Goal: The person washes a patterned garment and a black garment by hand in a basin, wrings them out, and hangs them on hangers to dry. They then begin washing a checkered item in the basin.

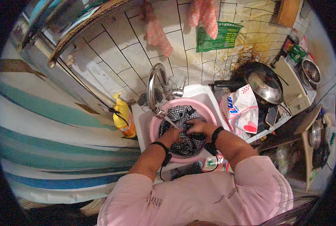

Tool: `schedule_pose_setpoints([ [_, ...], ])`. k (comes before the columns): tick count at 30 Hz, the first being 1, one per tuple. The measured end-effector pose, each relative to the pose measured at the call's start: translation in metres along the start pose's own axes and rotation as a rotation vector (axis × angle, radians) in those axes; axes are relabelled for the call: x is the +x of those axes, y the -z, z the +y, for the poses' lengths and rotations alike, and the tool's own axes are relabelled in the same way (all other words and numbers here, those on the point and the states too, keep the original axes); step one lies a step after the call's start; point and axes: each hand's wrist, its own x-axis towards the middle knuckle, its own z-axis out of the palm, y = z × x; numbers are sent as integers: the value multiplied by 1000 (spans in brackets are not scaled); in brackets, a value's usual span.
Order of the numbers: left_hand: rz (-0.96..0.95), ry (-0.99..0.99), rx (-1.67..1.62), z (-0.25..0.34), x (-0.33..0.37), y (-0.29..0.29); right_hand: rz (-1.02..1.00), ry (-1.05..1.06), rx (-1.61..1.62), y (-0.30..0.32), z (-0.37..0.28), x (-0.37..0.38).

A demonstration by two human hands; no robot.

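Observation:
A wet black-and-white checked cloth (187, 146) lies bunched in a pink basin (209, 112), which sits in the white sink (141, 119). My left hand (171, 135) is closed on the cloth at the basin's middle, its fingertips partly lost in the folds. Just to its right, my right hand (198, 127) grips the same cloth with curled fingers. From the chrome faucet (151, 90) a thin stream of water (170, 121) runs down beside my hands. Each wrist wears a black band.
A yellow pump bottle (122, 116) stands left of the sink, near a striped curtain (62, 139). On the right are a white-and-red bag (241, 109) and a black wok with a metal lid (264, 86). Pink cloths (204, 17) and a green packet (217, 37) hang on the tiled wall.

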Motion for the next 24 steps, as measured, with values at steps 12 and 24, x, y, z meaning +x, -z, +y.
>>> schedule_pose_setpoints([
  [12,-204,257,359,111,-82,10,315,-144,-190,-21,5,16],
  [24,-291,236,98,79,-59,-20,454,-64,696,8,-1,-4],
])
